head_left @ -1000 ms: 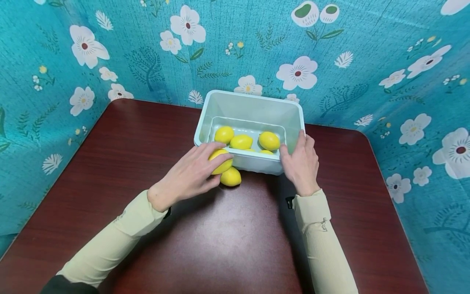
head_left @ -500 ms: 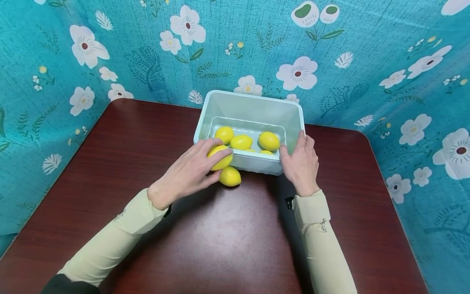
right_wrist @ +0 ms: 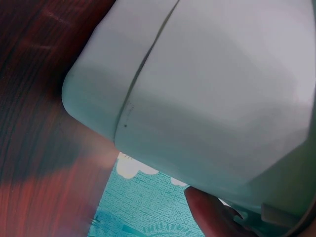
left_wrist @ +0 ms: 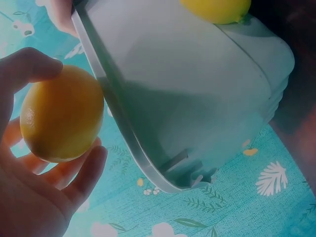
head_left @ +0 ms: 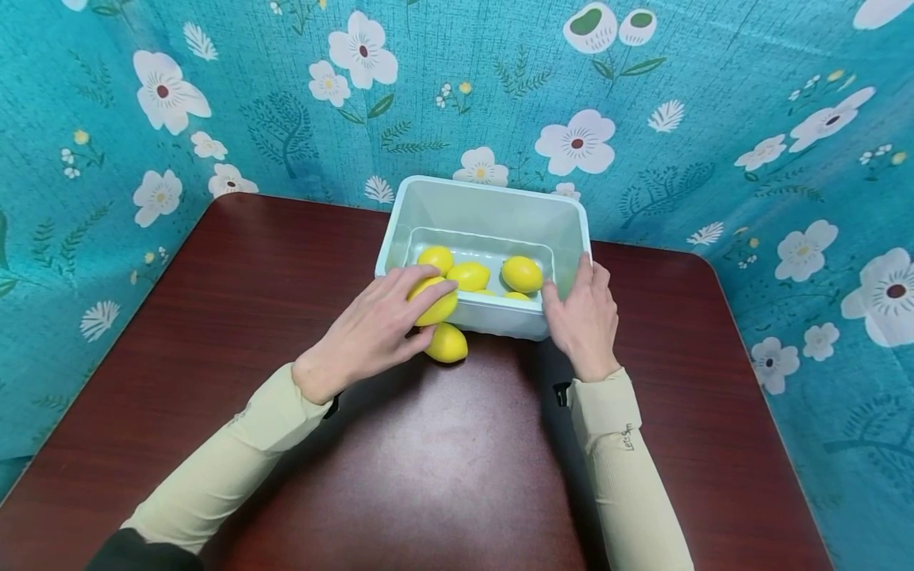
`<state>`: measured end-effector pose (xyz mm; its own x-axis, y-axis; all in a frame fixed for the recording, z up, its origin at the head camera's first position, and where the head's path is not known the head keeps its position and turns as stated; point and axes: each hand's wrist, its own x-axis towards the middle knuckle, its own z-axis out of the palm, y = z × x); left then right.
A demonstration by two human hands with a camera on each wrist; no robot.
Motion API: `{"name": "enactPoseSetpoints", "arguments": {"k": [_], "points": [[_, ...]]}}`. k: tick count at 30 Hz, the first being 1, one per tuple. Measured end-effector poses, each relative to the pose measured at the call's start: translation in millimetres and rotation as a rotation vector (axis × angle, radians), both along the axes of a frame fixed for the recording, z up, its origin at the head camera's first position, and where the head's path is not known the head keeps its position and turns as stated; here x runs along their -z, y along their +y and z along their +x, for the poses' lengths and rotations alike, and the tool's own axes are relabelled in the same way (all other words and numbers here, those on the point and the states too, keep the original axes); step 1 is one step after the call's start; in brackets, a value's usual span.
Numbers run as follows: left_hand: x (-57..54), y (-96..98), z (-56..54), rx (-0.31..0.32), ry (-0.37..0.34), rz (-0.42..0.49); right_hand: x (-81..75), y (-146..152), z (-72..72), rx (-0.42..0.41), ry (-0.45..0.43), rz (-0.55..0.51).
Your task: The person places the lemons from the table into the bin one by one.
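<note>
My left hand [head_left: 374,325] grips a lemon [head_left: 437,305] between thumb and fingers, close by the near left rim of a pale green plastic bin [head_left: 493,313]. In the left wrist view the held lemon [left_wrist: 63,113] hangs right beside the bin's rim, fingers curled round it. Below that hand a second lemon [head_left: 448,343] lies on the table against the bin's front. My right hand [head_left: 585,321] holds the bin's right side, thumb at the front corner and fingers over the outer wall. Several lemons [head_left: 523,274] lie inside the bin, some partly hidden by its front wall.
The bin stands on a dark red-brown wooden table [head_left: 443,476] near its back edge. A turquoise floral cloth [head_left: 457,79] hangs close behind the table and along both sides.
The lemon in my left hand has risen off the one beneath it and shifted slightly right, up to the bin's front rim. My right hand and the bin stay put.
</note>
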<state>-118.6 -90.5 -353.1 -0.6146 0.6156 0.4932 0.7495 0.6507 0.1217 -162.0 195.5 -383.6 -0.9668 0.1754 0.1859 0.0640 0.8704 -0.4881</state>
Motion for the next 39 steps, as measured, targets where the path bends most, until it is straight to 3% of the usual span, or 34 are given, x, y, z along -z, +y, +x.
{"name": "enactPoseSetpoints", "arguments": {"k": [26,39], "points": [[-0.2,14.6,-9.8,-0.081,0.108,0.029,0.0,0.6,0.8,-0.002,-0.004,-0.008],[1.3,19.7,-12.2,-0.048,0.038,0.093,-1.2,0.2,1.1,0.001,-0.010,-0.009]]}}
